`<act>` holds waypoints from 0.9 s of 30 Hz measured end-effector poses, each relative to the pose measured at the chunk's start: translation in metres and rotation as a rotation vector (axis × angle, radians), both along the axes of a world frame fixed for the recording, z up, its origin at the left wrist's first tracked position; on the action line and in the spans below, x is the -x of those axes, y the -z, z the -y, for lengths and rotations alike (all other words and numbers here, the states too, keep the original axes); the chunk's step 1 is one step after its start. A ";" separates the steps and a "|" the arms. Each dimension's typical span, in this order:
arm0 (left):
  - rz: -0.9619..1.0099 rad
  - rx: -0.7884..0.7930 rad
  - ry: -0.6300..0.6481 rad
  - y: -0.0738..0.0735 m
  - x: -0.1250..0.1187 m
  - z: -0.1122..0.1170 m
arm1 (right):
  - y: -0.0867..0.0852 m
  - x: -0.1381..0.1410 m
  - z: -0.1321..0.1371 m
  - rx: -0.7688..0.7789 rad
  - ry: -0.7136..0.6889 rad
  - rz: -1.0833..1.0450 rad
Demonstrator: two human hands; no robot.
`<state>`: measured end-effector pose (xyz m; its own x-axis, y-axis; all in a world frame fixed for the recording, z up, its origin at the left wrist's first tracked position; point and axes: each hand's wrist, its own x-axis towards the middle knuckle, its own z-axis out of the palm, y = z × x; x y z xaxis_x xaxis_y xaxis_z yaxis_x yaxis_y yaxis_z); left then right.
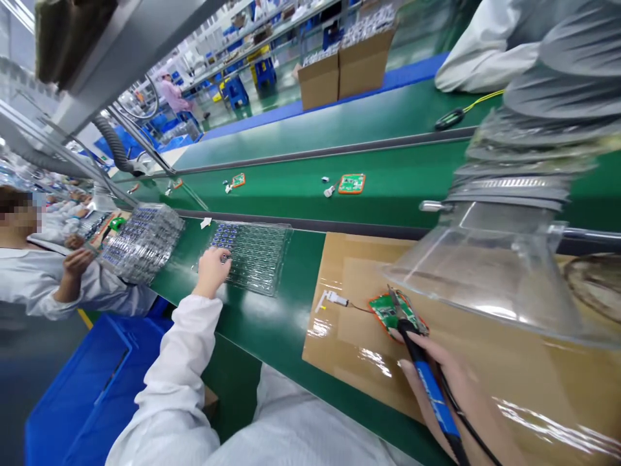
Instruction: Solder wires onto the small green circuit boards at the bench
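Observation:
My left hand (pixel 212 270) is closed at the near left side of a clear plastic tray (pixel 257 259). A small dark part (pixel 224 258) shows between its fingertips; its kind is too small to make out. Rows of small blue and silver parts (pixel 224 235) fill the tray's left end. In my right hand (pixel 468 395) is a soldering iron (pixel 431 385) with a blue and black handle. Its tip lies over a green circuit board (pixel 385 312) with an orange rim. A thin wire joins this board to a white connector (pixel 336 298) at its left.
A brown taped cardboard mat (pixel 349 349) lies under the board. The clear fume hood (pixel 485 272) hangs just above, at the right. Boards (pixel 352 184) with wired connectors rest on the green belt (pixel 286 194). Stacked trays (pixel 143 243) stand at left beside a co-worker (pixel 72 278).

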<state>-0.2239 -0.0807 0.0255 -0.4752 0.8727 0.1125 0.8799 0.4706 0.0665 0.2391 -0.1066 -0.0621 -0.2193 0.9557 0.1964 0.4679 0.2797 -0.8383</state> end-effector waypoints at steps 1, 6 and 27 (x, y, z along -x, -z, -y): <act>-0.012 0.022 0.015 0.002 0.011 0.001 | 0.000 0.000 0.000 -0.015 -0.006 0.035; 0.025 0.068 0.145 0.007 0.029 -0.009 | 0.010 -0.002 0.003 -0.045 -0.020 0.122; 1.539 0.303 0.527 0.004 -0.251 0.011 | -0.039 0.031 0.011 0.134 0.120 -0.593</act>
